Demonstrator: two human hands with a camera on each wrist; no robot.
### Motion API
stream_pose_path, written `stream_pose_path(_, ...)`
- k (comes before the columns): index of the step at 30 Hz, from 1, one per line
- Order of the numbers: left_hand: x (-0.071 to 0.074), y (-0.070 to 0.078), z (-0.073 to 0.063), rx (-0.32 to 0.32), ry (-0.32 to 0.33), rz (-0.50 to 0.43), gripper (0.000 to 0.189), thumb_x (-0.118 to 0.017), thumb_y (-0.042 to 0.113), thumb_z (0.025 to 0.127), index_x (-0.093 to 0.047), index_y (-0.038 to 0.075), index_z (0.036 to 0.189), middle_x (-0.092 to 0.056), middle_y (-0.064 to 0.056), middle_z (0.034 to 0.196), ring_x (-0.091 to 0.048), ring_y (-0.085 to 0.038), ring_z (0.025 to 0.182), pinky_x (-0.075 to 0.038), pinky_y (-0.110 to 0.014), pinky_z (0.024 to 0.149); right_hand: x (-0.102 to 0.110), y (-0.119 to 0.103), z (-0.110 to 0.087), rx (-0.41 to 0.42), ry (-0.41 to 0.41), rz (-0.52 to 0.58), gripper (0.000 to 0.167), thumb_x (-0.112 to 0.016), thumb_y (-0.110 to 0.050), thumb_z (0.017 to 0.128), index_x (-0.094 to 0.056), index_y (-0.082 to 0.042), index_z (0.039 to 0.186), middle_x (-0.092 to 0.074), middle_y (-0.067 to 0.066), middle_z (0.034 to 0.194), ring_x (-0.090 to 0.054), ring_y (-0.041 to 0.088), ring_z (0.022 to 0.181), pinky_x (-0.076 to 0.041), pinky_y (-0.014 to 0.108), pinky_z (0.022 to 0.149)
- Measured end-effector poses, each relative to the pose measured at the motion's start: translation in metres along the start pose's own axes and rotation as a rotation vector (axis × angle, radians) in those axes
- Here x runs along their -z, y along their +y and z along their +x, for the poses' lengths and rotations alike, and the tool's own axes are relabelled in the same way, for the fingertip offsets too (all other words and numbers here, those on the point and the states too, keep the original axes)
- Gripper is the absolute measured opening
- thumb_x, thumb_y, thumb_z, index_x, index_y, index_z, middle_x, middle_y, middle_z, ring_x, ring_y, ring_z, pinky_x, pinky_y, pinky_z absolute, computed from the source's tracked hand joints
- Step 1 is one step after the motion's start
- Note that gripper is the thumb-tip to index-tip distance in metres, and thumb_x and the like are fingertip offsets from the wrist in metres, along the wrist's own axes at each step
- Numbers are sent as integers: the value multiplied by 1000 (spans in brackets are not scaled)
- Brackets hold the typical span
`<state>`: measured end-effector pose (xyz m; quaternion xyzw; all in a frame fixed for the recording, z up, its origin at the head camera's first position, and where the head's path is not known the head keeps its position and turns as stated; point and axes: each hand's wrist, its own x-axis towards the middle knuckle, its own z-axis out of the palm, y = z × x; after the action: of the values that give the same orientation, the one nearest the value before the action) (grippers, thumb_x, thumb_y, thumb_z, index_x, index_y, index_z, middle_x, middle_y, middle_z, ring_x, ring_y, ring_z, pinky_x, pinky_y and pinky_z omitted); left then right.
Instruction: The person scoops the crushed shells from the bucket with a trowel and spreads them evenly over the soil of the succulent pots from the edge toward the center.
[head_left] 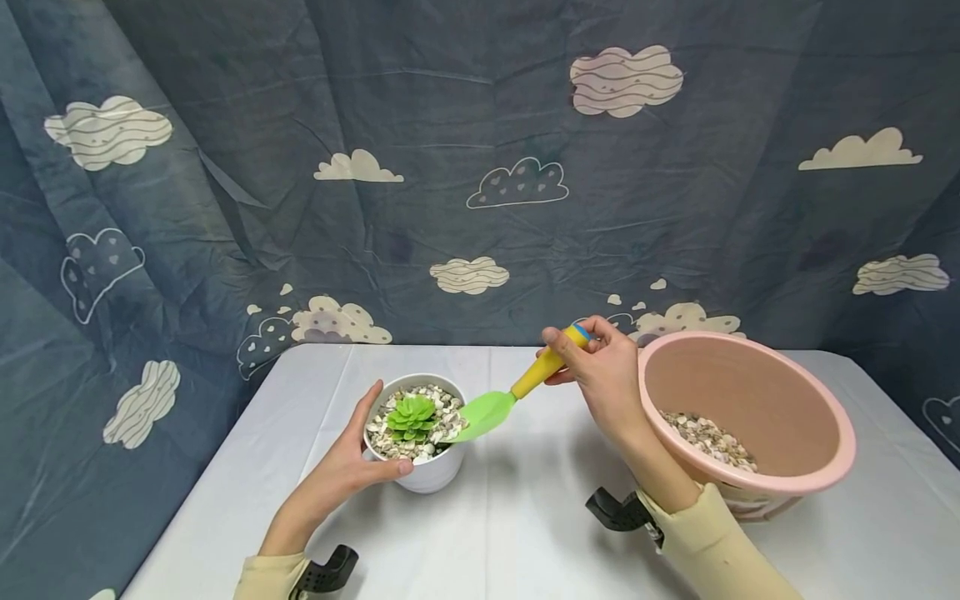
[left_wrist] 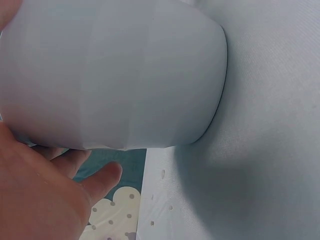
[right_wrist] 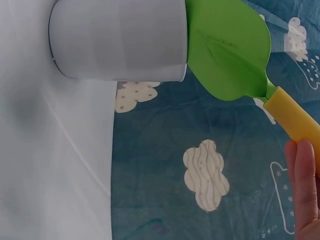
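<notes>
A white pot (head_left: 431, 478) stands upright on the table, holding a green succulent (head_left: 411, 417) ringed by small pebbles (head_left: 427, 451). My left hand (head_left: 341, 467) grips the pot from its left side, thumb at the near rim and fingers round the far side. With my right hand (head_left: 609, 375) I hold a small trowel by its yellow handle (head_left: 542, 372). The trowel's green blade (head_left: 486, 414) tilts down to the left, its tip over the pot's right rim among the pebbles. From the right wrist view, the blade (right_wrist: 227, 50) is seen from below, right at the rim.
A large pink tub (head_left: 813, 477) with pebbles (head_left: 708, 439) in its bottom stands to the right, beside my right forearm. White cloth (head_left: 525, 533) covers the table. Behind it hangs a dark blue curtain (head_left: 420, 92) with cloud patterns. Black wrist mounts (head_left: 621, 510) sit on both wrists.
</notes>
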<state>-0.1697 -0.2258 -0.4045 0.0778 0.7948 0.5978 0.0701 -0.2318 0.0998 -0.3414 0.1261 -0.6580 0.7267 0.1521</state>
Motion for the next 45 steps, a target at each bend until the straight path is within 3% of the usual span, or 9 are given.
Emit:
stream_pose_path(20, 0, 3, 0, 11, -4, -1, 115, -85, 22, 76, -6, 29, 159, -6, -16, 162, -8, -38, 146, -10, -61, 113, 2, 10, 8, -8, 60, 101, 33, -72, -21, 92, -55, 4, 103, -73, 16, 88, -72, 28, 79, -58, 39, 66)
stream_pose_path(31, 0, 1, 0, 11, -7, -6, 115, -85, 22, 76, -6, 31, 159, -4, -16, 162, -6, -39, 146, -9, -63, 112, -7, 22, 18, -97, -31, 149, 35, -61, -23, 99, -51, 7, 113, -72, 13, 92, -71, 23, 83, -58, 39, 75)
stream_pose_path(38, 0, 2, 0, 18, -3, 1, 115, -85, 23, 75, -7, 31, 159, -4, -15, 162, -6, -39, 146, -10, -63, 112, -13, 30, 24, -143, -80, 168, 34, -57, -27, 101, -51, 3, 114, -71, 11, 94, -71, 22, 86, -57, 39, 79)
stream_pose_path(45, 1, 2, 0, 6, -10, 3, 115, -85, 23, 76, -6, 31, 159, -4, -16, 162, -7, -41, 146, -11, -64, 111, -16, 32, 25, -122, -113, 156, 37, -52, -28, 103, -49, 4, 122, -67, 21, 107, -70, 24, 92, -55, 38, 83)
